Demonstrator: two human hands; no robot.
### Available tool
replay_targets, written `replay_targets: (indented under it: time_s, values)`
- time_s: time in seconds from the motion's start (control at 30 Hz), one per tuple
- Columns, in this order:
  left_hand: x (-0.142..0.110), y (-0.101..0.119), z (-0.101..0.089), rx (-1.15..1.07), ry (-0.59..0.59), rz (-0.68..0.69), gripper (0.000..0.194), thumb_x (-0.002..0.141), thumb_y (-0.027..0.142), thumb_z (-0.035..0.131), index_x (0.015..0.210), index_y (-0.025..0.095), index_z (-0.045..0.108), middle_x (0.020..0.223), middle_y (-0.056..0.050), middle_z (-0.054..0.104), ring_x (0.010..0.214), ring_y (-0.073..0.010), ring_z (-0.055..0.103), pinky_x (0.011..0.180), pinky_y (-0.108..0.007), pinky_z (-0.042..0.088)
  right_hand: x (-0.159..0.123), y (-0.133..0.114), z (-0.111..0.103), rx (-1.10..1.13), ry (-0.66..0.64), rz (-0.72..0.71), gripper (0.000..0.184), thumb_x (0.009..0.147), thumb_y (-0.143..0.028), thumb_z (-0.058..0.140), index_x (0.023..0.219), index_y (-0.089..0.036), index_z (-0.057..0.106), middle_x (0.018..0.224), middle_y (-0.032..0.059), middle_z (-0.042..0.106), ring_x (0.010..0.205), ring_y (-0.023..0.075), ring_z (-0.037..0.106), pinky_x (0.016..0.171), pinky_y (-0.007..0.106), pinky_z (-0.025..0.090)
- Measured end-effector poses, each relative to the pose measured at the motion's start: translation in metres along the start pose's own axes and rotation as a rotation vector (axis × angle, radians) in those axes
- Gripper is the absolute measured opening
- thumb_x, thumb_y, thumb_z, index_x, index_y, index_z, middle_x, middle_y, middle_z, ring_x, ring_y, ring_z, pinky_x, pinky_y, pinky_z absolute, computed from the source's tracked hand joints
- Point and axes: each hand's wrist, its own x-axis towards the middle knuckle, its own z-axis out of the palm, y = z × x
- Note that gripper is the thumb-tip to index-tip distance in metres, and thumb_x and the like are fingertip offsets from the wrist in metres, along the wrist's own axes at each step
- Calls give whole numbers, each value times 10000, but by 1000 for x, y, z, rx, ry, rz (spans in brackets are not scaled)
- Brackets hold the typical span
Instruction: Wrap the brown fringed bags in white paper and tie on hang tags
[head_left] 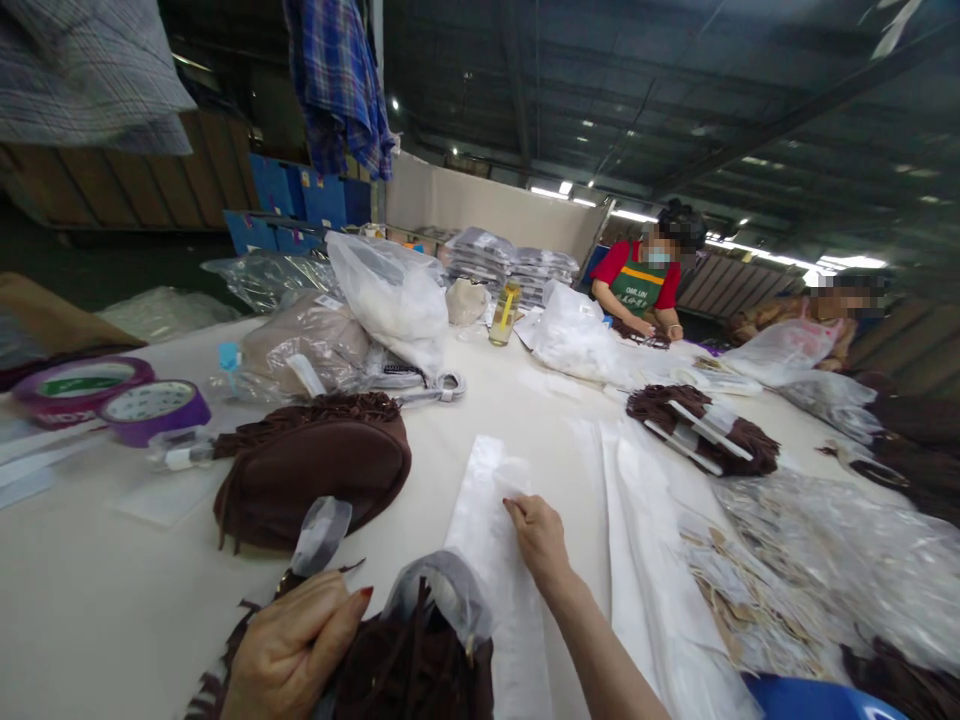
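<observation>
My left hand point(292, 645) is closed around the plastic-wrapped strap point(322, 535) of a dark brown fringed bag point(409, 665), at the bottom of the head view. Clear film also covers an arched part at the bag's top. To the right, my right hand point(540, 540) pinches the edge of a folded strip of thin white plastic film point(480, 500) lying on the table. A second brown bag point(315, 470), smooth-sided with fringe along its top, lies just beyond my left hand.
Purple tape rolls point(154, 410) sit at the left. White plastic sheets point(652, 570) and a heap of tags point(757, 590) lie at the right. A fringed bundle point(705, 430) and a bottle point(505, 313) stand farther back. Across the table a person point(645, 280) works.
</observation>
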Motion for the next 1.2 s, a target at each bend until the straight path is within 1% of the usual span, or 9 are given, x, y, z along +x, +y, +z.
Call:
replay_targets:
  time_s: [0.13, 0.27, 0.37, 0.5, 0.63, 0.73, 0.83, 1.0, 1.2]
  values:
    - [4, 6, -8, -42, -72, -8, 447, 854, 347, 462, 436, 192, 486, 431, 27, 446, 424, -108, 466, 488, -204, 439, -6, -5, -3, 170, -33, -9, 174, 655, -379, 586, 621, -210, 610, 633, 4, 567, 646, 158, 493, 649, 272, 361]
    - [19, 28, -6, -59, -165, 83, 448, 860, 307, 459, 429, 182, 443, 428, 34, 412, 419, -100, 436, 467, -208, 387, -5, -7, -1, 355, -145, 77, 242, 652, -440, 577, 634, -199, 594, 523, -29, 519, 474, 111, 424, 486, 242, 322]
    - [36, 51, 16, -38, -258, 244, 457, 874, 249, 426, 426, 169, 386, 415, 45, 374, 400, -75, 399, 438, -199, 309, 0, -6, 2, 471, -241, 160, 287, 617, -470, 595, 666, -187, 584, 496, -41, 516, 387, 78, 350, 403, 225, 257]
    - [41, 70, 71, 83, -289, 402, 471, 888, 241, 400, 424, 163, 409, 398, 30, 424, 382, -73, 393, 434, -221, 254, 12, 0, 0, 586, -439, 247, 319, 500, -450, 688, 601, -173, 566, 464, -51, 516, 380, 61, 364, 385, 208, 254]
    - [22, 59, 127, 303, -342, 305, 414, 861, 208, 422, 463, 174, 531, 454, -20, 562, 448, -128, 528, 476, -249, 302, 24, 9, -14, 638, -646, 332, 307, 469, -398, 735, 603, -158, 599, 449, -58, 509, 396, 63, 412, 396, 196, 290]
    - [11, 48, 149, 442, -492, 189, 346, 843, 203, 453, 544, 181, 625, 535, -52, 636, 525, -181, 605, 507, -270, 360, 29, 11, -25, 651, -765, 407, 298, 441, -363, 761, 588, -155, 607, 466, -59, 530, 400, 58, 436, 417, 192, 333]
    - [12, 50, 153, 501, -638, 102, 330, 860, 223, 440, 634, 185, 677, 614, -68, 676, 601, -207, 644, 548, -282, 408, 33, 8, -33, 651, -856, 469, 273, 436, -325, 773, 595, -154, 630, 473, -59, 551, 402, 59, 460, 427, 188, 361]
    - [27, 69, 148, 577, -732, 39, 358, 886, 258, 404, 691, 189, 696, 659, -86, 692, 643, -242, 661, 567, -306, 442, 49, -4, -49, 630, -917, 473, 233, 447, -276, 780, 589, -144, 649, 518, -28, 605, 451, 79, 527, 480, 203, 432]
    - [25, 61, 164, 618, -751, 3, 372, 894, 227, 380, 721, 148, 700, 687, -124, 691, 662, -282, 665, 583, -351, 468, 56, -18, -55, 555, -750, 348, 180, 504, -259, 743, 575, -127, 643, 506, 7, 618, 472, 99, 540, 510, 231, 445]
